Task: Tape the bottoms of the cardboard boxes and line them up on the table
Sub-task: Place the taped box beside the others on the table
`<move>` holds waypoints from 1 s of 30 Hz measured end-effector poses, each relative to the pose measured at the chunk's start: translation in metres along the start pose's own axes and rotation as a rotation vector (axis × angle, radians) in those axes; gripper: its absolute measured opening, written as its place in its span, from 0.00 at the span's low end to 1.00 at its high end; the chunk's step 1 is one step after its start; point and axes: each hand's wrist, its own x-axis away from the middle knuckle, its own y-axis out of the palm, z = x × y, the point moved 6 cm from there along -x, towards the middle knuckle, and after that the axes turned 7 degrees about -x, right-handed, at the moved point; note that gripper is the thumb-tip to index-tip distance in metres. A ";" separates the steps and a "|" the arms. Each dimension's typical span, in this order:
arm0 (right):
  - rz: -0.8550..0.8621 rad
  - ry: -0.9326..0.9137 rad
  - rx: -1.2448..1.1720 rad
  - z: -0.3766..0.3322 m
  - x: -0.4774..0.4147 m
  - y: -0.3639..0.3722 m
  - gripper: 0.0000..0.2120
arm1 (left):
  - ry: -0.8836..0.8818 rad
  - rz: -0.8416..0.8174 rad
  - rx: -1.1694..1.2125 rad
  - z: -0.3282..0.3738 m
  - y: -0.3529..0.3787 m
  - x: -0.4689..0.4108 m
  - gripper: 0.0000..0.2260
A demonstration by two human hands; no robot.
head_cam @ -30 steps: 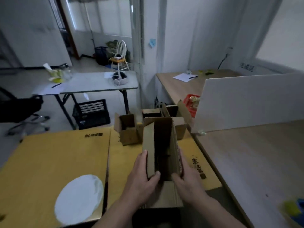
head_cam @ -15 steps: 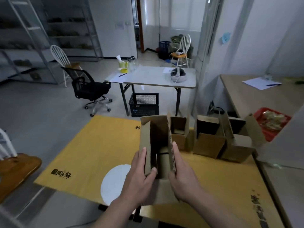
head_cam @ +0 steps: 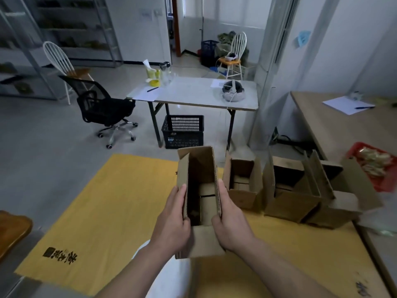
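I hold a small open cardboard box above the yellow table cover, its open top facing me. My left hand grips its left wall, thumb over the edge. My right hand grips the right wall the same way. Inside, the folded bottom flaps show. To the right, three more open cardboard boxes stand in a row on the cover: a small one, a larger one and a third behind raised flaps. No tape is in view.
A white round patch lies on the cover below my arms. A red tray sits on the wooden desk at right. Beyond stand a folding table, black crate, office chair and wooden stool.
The view has swung left, and the held box has moved left with my hands, away from the row of boxes. My grip on it is unchanged.
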 end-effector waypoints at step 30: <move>0.193 0.247 0.061 0.069 -0.126 -0.001 0.34 | -0.097 -0.135 0.393 -0.043 0.051 -0.164 0.29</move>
